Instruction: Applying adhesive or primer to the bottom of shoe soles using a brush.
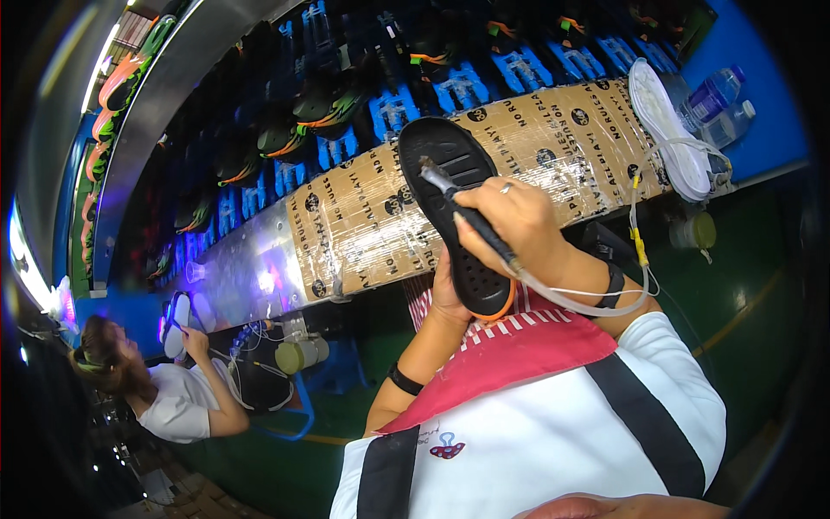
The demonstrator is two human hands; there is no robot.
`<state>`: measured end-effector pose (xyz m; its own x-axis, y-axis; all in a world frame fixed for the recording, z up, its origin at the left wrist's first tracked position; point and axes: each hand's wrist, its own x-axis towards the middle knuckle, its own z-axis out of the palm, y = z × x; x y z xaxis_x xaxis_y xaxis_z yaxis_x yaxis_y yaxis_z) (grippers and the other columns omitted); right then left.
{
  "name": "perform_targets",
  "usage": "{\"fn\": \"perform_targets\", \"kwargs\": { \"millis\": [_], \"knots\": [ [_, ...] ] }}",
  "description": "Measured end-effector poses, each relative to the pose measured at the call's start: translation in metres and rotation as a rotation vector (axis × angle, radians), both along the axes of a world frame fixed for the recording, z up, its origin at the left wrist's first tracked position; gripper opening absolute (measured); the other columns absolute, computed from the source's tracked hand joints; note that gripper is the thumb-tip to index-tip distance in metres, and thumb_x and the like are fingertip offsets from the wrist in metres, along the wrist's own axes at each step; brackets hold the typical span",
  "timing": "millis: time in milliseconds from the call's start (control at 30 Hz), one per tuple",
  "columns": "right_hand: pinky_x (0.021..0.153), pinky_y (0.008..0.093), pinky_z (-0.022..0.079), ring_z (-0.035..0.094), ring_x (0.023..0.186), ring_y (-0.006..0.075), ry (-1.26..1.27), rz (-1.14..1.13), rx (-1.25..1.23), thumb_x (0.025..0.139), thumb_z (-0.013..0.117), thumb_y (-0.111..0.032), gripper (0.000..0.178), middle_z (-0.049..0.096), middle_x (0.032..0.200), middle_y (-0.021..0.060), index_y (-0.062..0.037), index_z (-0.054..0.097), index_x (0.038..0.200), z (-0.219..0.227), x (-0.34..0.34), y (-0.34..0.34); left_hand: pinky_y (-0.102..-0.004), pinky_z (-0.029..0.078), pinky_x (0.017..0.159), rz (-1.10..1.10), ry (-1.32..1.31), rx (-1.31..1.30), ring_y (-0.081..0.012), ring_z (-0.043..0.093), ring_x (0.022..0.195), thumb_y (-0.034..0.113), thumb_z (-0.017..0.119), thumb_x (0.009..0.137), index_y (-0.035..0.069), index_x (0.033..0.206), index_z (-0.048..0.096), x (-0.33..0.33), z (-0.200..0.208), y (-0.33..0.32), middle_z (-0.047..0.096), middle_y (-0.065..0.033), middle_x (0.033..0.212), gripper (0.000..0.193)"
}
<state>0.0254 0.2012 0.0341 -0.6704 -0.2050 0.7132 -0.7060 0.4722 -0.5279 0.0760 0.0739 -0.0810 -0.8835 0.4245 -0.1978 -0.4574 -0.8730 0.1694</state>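
Note:
A black shoe sole [451,227] with an orange edge at the heel is tilted over the front of the bench. My left hand [445,294] grips it from beneath and along the side near the heel; most of those fingers are hidden under the sole. In my right hand [523,216] is a brush [441,180] with a dark handle, its fingers wrapped round it. The bristle tip touches or hovers just over the forefoot; I cannot tell which. From the handle's rear end, a clear tube [571,304] loops past my right wrist.
Brown printed cardboard [363,225] under clear film covers the bench. A white sole [664,130] and plastic bottles [711,97] are at right. Behind run blue racks [458,86] with dark shoes [328,108]. A co-worker [177,389] at left holds a sole [177,322].

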Motion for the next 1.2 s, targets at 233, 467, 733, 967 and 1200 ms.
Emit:
{"fn": "perform_targets", "kwargs": {
  "millis": [233,467,733,967,1200],
  "knots": [
    [0.056,0.0342,0.046,0.058,0.062,0.0268,-0.173,0.362,-0.060,0.066,0.067,-0.011,0.019,0.059,0.071,0.0108,-0.0028,0.059,0.081,0.000,0.009,0.004,-0.0396,0.041,0.096,-0.010,0.090,-0.019,-0.0258,0.053,0.109,0.047,0.055,0.083,0.007,0.121,0.049,-0.003,-0.003,-0.013,0.054,-0.0119,0.119,0.056],
    [0.055,0.0335,0.046,0.058,0.062,0.0266,-0.049,0.120,-0.018,0.067,0.068,-0.008,0.021,0.057,0.070,0.0102,-0.0025,0.059,0.085,-0.008,0.012,-0.003,-0.0398,0.041,0.096,0.028,0.052,0.122,-0.0252,0.053,0.109,0.043,0.047,0.088,0.009,0.123,0.048,0.002,-0.006,-0.010,0.054,-0.0120,0.120,0.049],
    [0.047,0.0306,0.041,0.054,0.052,0.0218,-0.047,0.143,-0.133,0.064,0.067,-0.001,0.021,0.055,0.062,0.0096,0.0014,0.061,0.084,-0.007,0.016,0.003,-0.0397,0.043,0.093,0.128,-0.029,-0.045,-0.0272,0.054,0.106,0.048,0.042,0.089,0.005,0.119,0.050,0.000,-0.005,-0.012,0.055,-0.0141,0.116,0.053],
    [0.053,0.0344,0.046,0.057,0.061,0.0263,-0.083,0.230,-0.012,0.066,0.065,-0.010,0.021,0.056,0.069,0.0098,-0.0031,0.059,0.085,-0.022,0.026,-0.005,-0.0419,0.045,0.091,0.054,0.014,-0.106,-0.0291,0.055,0.105,0.053,0.045,0.086,0.007,0.114,0.052,0.002,-0.019,-0.015,0.056,-0.0149,0.114,0.055],
    [0.050,0.0294,0.043,0.057,0.056,0.0226,-0.113,0.147,-0.162,0.065,0.069,-0.002,0.023,0.058,0.067,0.0116,0.0011,0.062,0.086,-0.027,0.020,0.003,-0.0418,0.043,0.092,0.200,-0.059,-0.162,-0.0270,0.055,0.104,0.049,0.052,0.083,0.010,0.116,0.052,-0.002,-0.012,-0.019,0.056,-0.0121,0.113,0.052]
  ]
}}
